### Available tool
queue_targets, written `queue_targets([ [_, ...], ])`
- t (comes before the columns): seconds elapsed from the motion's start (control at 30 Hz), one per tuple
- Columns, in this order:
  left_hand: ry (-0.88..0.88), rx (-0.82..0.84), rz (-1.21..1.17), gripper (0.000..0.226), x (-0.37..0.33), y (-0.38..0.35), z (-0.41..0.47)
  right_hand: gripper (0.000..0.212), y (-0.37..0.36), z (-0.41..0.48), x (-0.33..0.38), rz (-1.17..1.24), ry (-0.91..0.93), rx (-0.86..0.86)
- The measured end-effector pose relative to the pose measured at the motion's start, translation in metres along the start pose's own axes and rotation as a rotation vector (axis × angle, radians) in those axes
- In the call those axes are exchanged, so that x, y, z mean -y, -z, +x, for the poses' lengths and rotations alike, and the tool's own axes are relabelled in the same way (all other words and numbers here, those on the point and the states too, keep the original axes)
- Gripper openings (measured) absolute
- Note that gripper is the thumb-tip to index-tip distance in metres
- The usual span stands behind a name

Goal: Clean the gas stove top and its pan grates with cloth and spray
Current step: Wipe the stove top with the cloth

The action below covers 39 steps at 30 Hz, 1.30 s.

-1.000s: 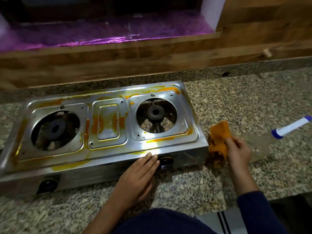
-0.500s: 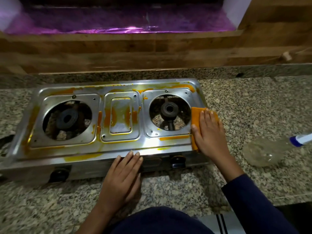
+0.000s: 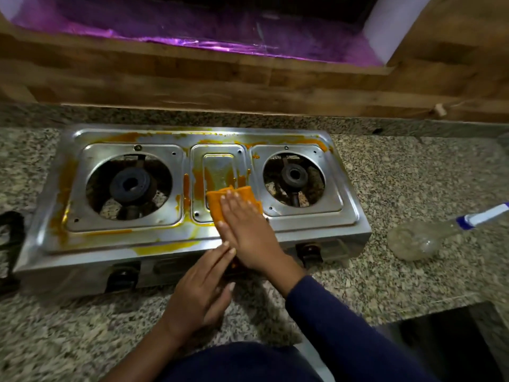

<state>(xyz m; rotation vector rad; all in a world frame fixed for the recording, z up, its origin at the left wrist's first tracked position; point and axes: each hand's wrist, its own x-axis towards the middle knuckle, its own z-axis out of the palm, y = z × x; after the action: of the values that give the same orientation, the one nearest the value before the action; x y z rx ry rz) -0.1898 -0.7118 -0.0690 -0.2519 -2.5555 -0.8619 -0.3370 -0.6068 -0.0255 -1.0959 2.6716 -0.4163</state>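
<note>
The flat right hand (image 3: 249, 230) has moved the folded orange cloth (image 3: 233, 201) from the steel two-burner stove's (image 3: 192, 238) right edge to its stained centre panel (wiping under way); the open, empty left hand (image 3: 201, 293) braces the front.

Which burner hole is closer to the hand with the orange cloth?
The right burner. The right hand presses the orange cloth on the middle panel beside it; the left burner lies farther off.

Glossy steel stove top (image 3: 154, 238) gleaming under orange smears, soft orange cloth (image 3: 234, 199), speckled polished granite desk (image 3: 413, 172), clear plastic bottle (image 3: 416, 241), wood-grain wall panel (image 3: 220, 78)
</note>
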Motion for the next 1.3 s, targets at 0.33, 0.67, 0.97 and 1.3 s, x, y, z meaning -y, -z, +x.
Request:
queue_targets([
  [0.33,-0.003,0.087,0.084,0.063,-0.003,0.002,-0.003,0.068,0.034,-0.078,-0.097,-0.033,-0.354,-0.21],
  [0.67,0.226,-0.158,-0.017,0.051,-0.032,0.011,0.018,0.064,0.005,-0.027,-0.031,-0.023,0.014,-0.076],
  [0.97,0.244,-0.195,0.067,0.041,-0.068,-0.021,0.096,0.058,0.023,-0.057,-0.082,0.044,0.128,-0.095],
  [1.3,0.433,0.155,0.47,0.055,-0.063,-0.095,0.143,0.073,0.072,-0.048,-0.212,-0.051,-0.314,-0.164],
])
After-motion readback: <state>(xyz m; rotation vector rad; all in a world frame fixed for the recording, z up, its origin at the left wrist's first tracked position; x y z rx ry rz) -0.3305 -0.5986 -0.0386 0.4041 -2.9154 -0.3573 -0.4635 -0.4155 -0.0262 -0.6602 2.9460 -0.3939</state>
